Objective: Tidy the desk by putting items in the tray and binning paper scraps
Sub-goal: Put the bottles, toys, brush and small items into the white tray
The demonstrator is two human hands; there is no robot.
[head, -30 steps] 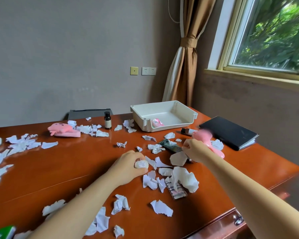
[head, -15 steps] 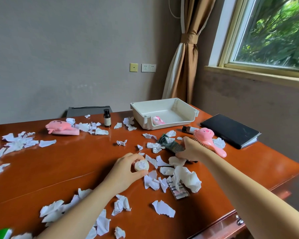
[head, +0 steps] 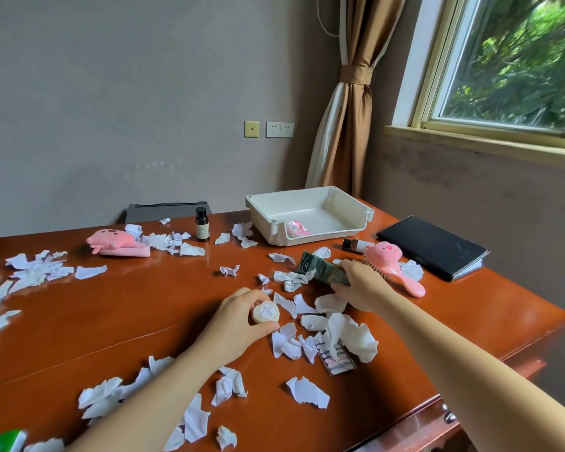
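Observation:
My left hand (head: 234,321) grips a small round white soap (head: 265,313) on the desk, fingers curled round it. My right hand (head: 361,283) grips the near end of a dark green tube (head: 318,267) lying among white paper scraps (head: 349,336). A white tray (head: 310,194) stands at the back of the desk with a pink item (head: 297,228) inside. A pink hairbrush (head: 393,264) lies just right of my right hand.
A pink plush (head: 116,243) and a dark bottle (head: 202,224) stand at the back left. A black notebook (head: 433,246) lies right, a small tube (head: 354,245) by the tray, a blister pack (head: 335,358) under scraps. Torn paper covers the wooden desk (head: 144,305). A green packet (head: 0,442) sits bottom left.
My right hand let go of the pink hairbrush, which now lies on the desk, and moved left onto the dark green tube. My left hand stays on the soap.

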